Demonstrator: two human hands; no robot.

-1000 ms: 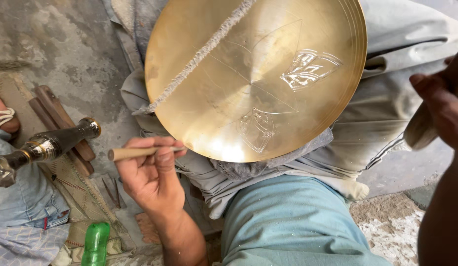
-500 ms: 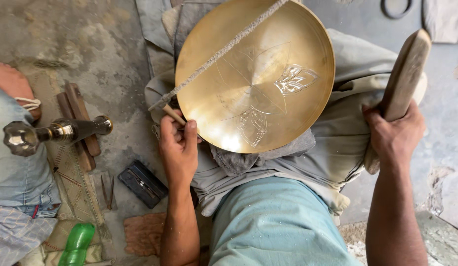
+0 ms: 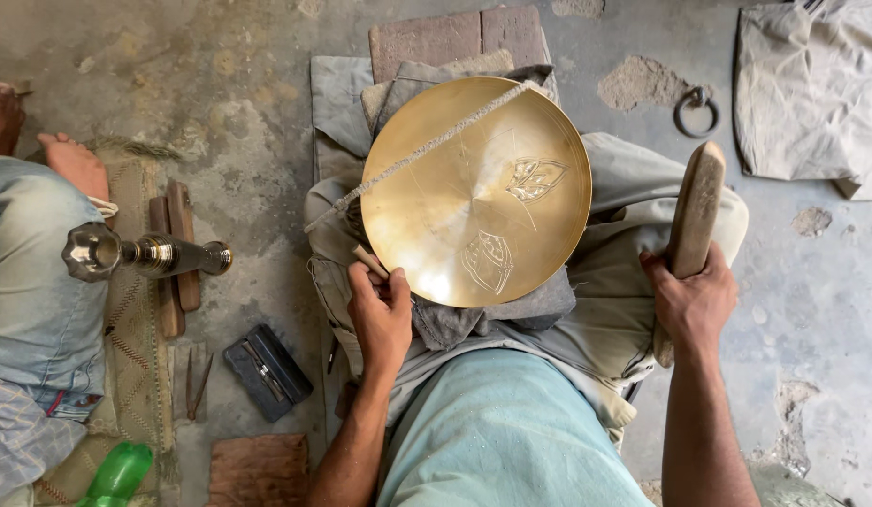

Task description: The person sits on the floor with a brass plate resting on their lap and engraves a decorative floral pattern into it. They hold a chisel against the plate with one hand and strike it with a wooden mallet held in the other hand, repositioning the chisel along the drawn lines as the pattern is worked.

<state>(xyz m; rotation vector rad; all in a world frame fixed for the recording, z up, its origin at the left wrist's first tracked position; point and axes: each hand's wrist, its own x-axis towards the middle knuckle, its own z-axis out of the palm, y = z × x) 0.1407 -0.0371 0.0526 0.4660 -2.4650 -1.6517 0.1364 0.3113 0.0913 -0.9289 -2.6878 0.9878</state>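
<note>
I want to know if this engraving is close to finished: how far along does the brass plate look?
Early, it seems. Done: two leaf-shaped motifs are cut into the brass plate. In hand: the left hand holds a small punch-like tool at the plate's lower-left edge, and the right hand grips a wooden mallet, raised off the plate. Left: most of the plate's face remains plain.

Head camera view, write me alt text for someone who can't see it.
Seen from above, a seated person's left hand holds a small wooden tool against the edge of a round brass plate engraved with leaf shapes, resting on cloth in their lap. Their right hand grips a flat wooden mallet. Another person's bare feet show at left.
</note>
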